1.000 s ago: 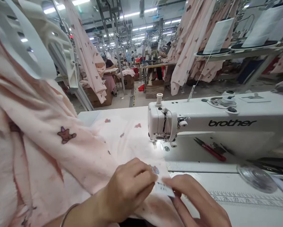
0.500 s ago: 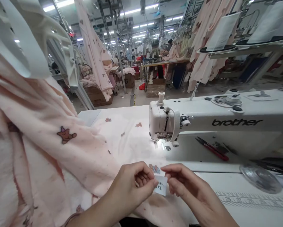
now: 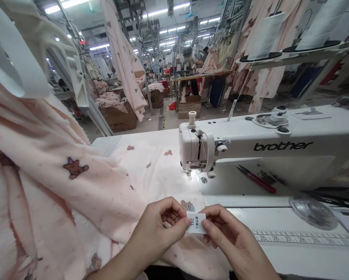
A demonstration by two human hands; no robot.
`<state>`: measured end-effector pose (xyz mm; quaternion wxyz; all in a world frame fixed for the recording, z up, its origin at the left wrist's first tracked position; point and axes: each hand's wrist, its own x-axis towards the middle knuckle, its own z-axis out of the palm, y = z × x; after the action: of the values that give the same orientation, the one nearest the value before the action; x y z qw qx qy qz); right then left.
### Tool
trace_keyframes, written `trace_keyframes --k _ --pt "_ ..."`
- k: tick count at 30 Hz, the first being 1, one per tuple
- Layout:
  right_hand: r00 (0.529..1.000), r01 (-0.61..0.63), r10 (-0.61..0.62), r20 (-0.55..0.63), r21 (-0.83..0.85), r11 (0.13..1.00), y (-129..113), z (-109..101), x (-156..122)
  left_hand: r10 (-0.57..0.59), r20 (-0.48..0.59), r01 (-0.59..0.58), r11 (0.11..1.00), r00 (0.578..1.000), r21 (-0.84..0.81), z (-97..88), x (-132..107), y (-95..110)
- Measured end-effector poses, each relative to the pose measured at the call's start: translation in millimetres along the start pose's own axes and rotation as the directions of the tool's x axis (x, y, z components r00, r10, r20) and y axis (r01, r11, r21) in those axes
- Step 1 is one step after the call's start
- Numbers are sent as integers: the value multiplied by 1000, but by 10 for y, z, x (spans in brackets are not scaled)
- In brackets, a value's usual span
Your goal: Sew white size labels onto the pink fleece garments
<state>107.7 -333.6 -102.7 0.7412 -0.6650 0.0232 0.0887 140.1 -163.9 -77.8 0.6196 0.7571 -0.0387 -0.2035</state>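
A small white size label [image 3: 195, 223] with dark print is pinched between both my hands just above the table's near edge. My left hand [image 3: 159, 229] grips its left end with thumb and forefinger, and my right hand [image 3: 227, 235] grips its right end the same way. Pink fleece fabric [image 3: 75, 186] printed with little bears lies under the hands and drapes over my left side. The white sewing machine [image 3: 250, 149] stands behind, its needle head [image 3: 196, 155] lit over the fabric.
Red-handled snips [image 3: 256, 179] lie on the machine bed. A clear round dish [image 3: 313, 212] sits at the right by a printed ruler [image 3: 302, 238] on the table. Pink garments hang overhead, and cardboard boxes and other workers' stations fill the background.
Both hands lifted the label off the fabric and turned it; it is now held level between the two pinches, a little higher than a second ago.
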Motion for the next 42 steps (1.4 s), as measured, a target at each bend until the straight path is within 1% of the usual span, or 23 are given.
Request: trace_keyframes --k 4,10,12,14,15,16,17,18,19,20,21,22,23,24,25,26,28,29,30,32,34,37,42 --pt "999 -29 32 32 -68 997 -13 -64 0 0 35 0 1000 999 2 -2 -12 16" --pt "999 -18 22 31 -127 992 -21 -83 -45 4 55 -3 1000 998 -28 73 2 -1" --pt "999 15 -5 48 -203 979 33 -158 -35 -23 67 23 1000 998 2 64 44 24" --pt "997 79 -73 31 -359 930 141 -276 10 -48 48 44 995 998 89 22 153 55" --pt "990 131 -142 11 -455 881 215 -342 48 -38 24 33 988 999 153 -8 241 63" --pt "971 200 -238 2 -552 809 299 -404 93 -12 -8 14 975 1000 222 -41 349 58" --pt "937 276 -348 16 -642 715 388 -458 143 16 -39 -4 958 999 286 -73 472 38" --pt "892 351 -448 60 -717 602 476 -500 193 37 -63 -14 942 997 336 -103 601 1" --pt "841 418 -525 130 -772 478 559 -527 239 45 -84 -11 930 995 367 -127 728 -51" --pt "792 469 -575 205 -807 358 629 -542 278 37 -101 4 925 994 380 -145 841 -113" --pt "753 496 -603 264 -829 257 684 -547 308 19 -112 25 925 994 380 -154 933 -176" --pt "725 508 -617 304 -842 182 721 -546 331 0 -117 44 927 993 374 -156 1000 -232" --pt "705 516 -628 328 -845 138 738 -544 347 -15 -119 58 929 993 366 -149 1040 -274" --pt "692 526 -637 339 -841 125 737 -544 361 -25 -117 66 932 993 358 -134 1055 -298" --pt "692 531 -641 332 -836 140 723 -548 376 -37 -107 71 939 994 336 -112 1052 -302" --pt "706 527 -635 314 -832 175 699 -557 394 -52 -89 76 951 995 300 -82 1037 -291" --pt "754 486 -606 254 -836 254 644 -579 442 -98 -55 107 973 994 202 -11 1002 -246" --pt "770 459 -597 223 -844 276 623 -587 470 -129 -40 134 979 991 154 27 991 -228" --pt "779 439 -592 207 -854 279 610 -591 497 -157 -31 159 981 987 114 63 989 -219" --pt "773 428 -598 211 -869 246 608 -583 538 -188 -26 190 978 982 83 120 1006 -239" --pt "751 440 -616 238 -876 198 627 -558 553 -181 -45 185 978 982 97 154 1035 -293" --pt "722 450 -642 258 -880 152 659 -518 544 -163 -84 174 975 983 140 176 1060 -374" --pt "735 430 -624 263 -894 129 678 -500 540 -156 -122 179 962 980 207 192 1046 -418"
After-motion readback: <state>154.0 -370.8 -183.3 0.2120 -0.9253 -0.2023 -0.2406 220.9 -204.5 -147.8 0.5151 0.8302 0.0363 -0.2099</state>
